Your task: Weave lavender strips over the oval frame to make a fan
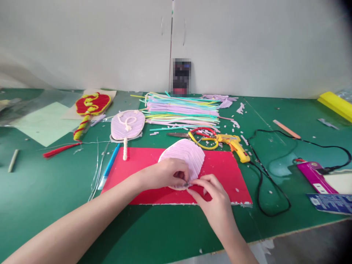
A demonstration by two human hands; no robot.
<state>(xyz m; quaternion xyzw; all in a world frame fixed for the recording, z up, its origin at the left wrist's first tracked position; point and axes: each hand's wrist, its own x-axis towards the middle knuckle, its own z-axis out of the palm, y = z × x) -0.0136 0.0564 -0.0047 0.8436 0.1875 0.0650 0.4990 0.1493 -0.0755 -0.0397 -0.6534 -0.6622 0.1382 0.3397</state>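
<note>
A lilac ribbed fan panel [189, 156], rounded with a pale rim, lies on a red sheet [220, 168]. My left hand [173, 174] rests over its lower left part, fingers closed in a pinch close to the bottom edge. A tiny greyish bit shows at those fingertips, too small to name. From the right, my right hand [213, 189] pinches the panel's bottom edge between thumb and index finger. Both hands' fingertips almost meet there. Just behind the panel lie scissors [203, 139] with red and yellow handles and a yellow glue gun [233, 145].
Bundled pastel pipe cleaners [181, 110] lie at the back among lilac scraps. Left are a lilac fan [128, 124], a red-and-yellow fan [93, 104], a red tassel [62, 150] and a blue pen [111, 165]. A black cord [260, 183] loops near a magenta power strip [315, 178].
</note>
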